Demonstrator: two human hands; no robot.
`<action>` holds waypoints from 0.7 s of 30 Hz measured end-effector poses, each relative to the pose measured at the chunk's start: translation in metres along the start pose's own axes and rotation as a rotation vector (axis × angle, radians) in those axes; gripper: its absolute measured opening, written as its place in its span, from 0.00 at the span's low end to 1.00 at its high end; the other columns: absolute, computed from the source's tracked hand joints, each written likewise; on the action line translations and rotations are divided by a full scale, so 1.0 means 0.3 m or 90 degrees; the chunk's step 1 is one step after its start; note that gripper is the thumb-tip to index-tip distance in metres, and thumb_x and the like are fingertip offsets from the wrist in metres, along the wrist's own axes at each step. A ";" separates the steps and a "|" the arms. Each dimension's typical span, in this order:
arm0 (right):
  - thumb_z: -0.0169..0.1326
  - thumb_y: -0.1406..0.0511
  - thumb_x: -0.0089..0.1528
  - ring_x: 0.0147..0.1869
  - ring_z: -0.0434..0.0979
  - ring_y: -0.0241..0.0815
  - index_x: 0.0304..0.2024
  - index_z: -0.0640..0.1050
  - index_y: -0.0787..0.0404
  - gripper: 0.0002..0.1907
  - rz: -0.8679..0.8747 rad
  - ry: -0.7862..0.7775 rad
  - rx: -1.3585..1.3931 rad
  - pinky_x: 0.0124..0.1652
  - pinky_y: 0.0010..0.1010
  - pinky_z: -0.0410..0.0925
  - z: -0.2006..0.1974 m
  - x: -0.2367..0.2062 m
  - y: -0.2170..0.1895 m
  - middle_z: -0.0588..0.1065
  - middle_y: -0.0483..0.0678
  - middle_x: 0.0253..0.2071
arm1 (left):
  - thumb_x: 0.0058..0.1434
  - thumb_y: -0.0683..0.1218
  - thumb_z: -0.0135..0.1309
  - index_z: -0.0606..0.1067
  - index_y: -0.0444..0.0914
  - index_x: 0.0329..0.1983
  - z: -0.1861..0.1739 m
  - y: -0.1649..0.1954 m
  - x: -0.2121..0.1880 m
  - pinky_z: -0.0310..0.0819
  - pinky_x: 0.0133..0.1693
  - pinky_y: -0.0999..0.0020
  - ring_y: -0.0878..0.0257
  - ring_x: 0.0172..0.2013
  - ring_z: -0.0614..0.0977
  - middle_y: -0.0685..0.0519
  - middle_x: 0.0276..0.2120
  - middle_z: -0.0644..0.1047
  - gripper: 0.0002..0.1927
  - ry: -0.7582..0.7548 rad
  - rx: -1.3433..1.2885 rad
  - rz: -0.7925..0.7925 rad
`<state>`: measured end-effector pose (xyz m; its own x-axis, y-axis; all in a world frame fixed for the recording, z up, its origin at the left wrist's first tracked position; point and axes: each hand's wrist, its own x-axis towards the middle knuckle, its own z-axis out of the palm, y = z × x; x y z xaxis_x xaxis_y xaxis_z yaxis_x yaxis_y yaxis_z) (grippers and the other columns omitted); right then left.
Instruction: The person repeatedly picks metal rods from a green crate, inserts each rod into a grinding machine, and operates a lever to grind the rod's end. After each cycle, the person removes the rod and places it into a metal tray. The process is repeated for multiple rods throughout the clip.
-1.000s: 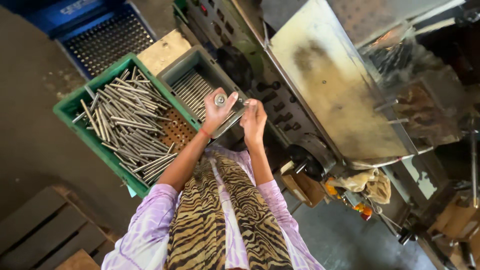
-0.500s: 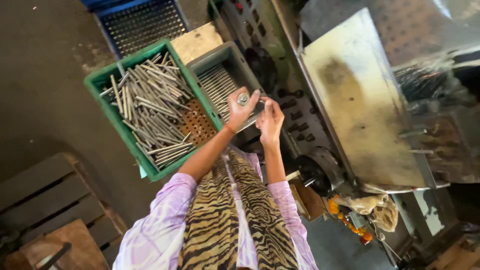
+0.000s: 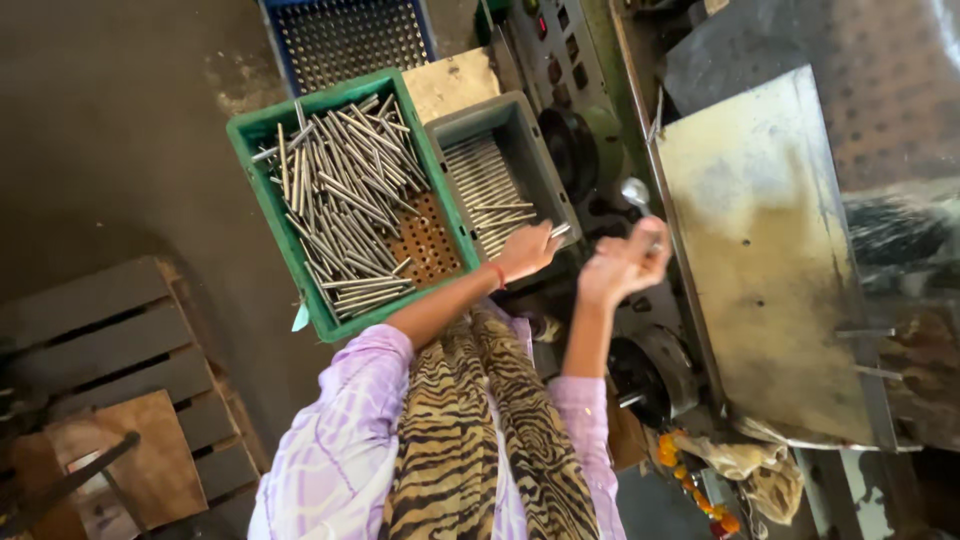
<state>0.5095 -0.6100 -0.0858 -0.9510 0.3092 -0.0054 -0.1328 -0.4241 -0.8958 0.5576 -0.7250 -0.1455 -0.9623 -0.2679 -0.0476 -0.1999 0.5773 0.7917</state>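
Wearing lilac checked sleeves and a tiger-striped scarf (image 3: 490, 440), we are reaching both arms out over the workplace. Our left hand (image 3: 527, 250) is hovering at the near edge of the grey plastic bin (image 3: 520, 125), its fingers closing around a short silver metal rod (image 3: 560, 231) whose tip is poking out toward the machine. Our right hand (image 3: 622, 265) is lifted just beside it, fingers curling loosely; whether they are pinching anything we cannot tell, since the blur is hiding it. Inside the grey bin, more thin rods are lying in a neat row. Touching its left side, the green plastic crate (image 3: 290, 240) is holding a loose heap of long steel rods (image 3: 345, 190). Farther right, the worn metal plate (image 3: 770, 260) of the green machine (image 3: 575, 60) is slanting away from us.
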 end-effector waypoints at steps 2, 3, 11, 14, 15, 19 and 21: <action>0.64 0.64 0.67 0.19 0.52 0.27 0.43 0.76 0.63 0.11 -0.078 -0.068 0.087 0.18 0.24 0.52 -0.019 0.032 -0.072 0.65 0.38 0.25 | 0.57 0.40 0.53 0.74 0.31 0.39 0.004 -0.057 0.005 0.74 0.47 0.46 0.39 0.43 0.81 0.36 0.36 0.79 0.08 -0.005 0.041 0.076; 0.64 0.63 0.66 0.19 0.52 0.27 0.44 0.77 0.63 0.11 -0.102 -0.050 0.053 0.18 0.24 0.52 -0.040 0.030 -0.097 0.66 0.39 0.26 | 0.54 0.39 0.53 0.73 0.31 0.40 0.006 -0.073 0.004 0.74 0.47 0.47 0.39 0.44 0.81 0.35 0.37 0.79 0.11 -0.003 0.052 0.088; 0.65 0.63 0.67 0.20 0.53 0.28 0.45 0.76 0.63 0.13 -0.114 0.032 -0.098 0.21 0.22 0.52 -0.320 -0.086 -0.125 0.65 0.39 0.24 | 0.59 0.46 0.55 0.79 0.37 0.37 -0.234 -0.374 -0.213 0.80 0.40 0.52 0.46 0.40 0.84 0.43 0.39 0.80 0.08 -0.100 0.321 -0.039; 0.64 0.63 0.67 0.21 0.55 0.28 0.47 0.76 0.65 0.14 -0.100 0.016 -0.127 0.23 0.23 0.55 -0.394 -0.123 -0.106 0.65 0.38 0.26 | 0.69 0.51 0.46 0.84 0.46 0.32 -0.325 -0.484 -0.325 0.72 0.52 0.48 0.54 0.38 0.84 0.51 0.35 0.84 0.16 -0.191 0.449 -0.209; 0.64 0.63 0.67 0.21 0.55 0.28 0.48 0.76 0.65 0.14 -0.094 0.009 -0.144 0.23 0.24 0.55 -0.407 -0.124 -0.099 0.65 0.38 0.24 | 0.66 0.51 0.48 0.84 0.45 0.32 -0.333 -0.501 -0.340 0.72 0.50 0.49 0.52 0.42 0.83 0.51 0.36 0.84 0.15 -0.161 0.475 -0.204; 0.63 0.64 0.67 0.20 0.54 0.26 0.49 0.77 0.68 0.14 -0.073 -0.008 -0.184 0.23 0.23 0.55 -0.413 -0.128 -0.069 0.61 0.37 0.19 | 0.65 0.53 0.49 0.85 0.44 0.38 -0.312 -0.518 -0.339 0.75 0.47 0.50 0.45 0.52 0.78 0.48 0.44 0.82 0.15 -0.177 0.460 -0.217; 0.63 0.64 0.67 0.20 0.54 0.26 0.49 0.78 0.68 0.14 -0.070 -0.020 -0.185 0.23 0.22 0.54 -0.406 -0.140 -0.057 0.61 0.36 0.19 | 0.65 0.57 0.49 0.82 0.44 0.46 -0.301 -0.518 -0.340 0.74 0.50 0.49 0.41 0.55 0.76 0.45 0.49 0.80 0.18 -0.271 0.404 -0.229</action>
<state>0.5856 -0.5120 -0.1243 -0.9441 0.3116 0.1079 -0.1542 -0.1279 -0.9797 0.7033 -0.8570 -0.2086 -0.7824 -0.2781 -0.5573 -0.4504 0.8706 0.1979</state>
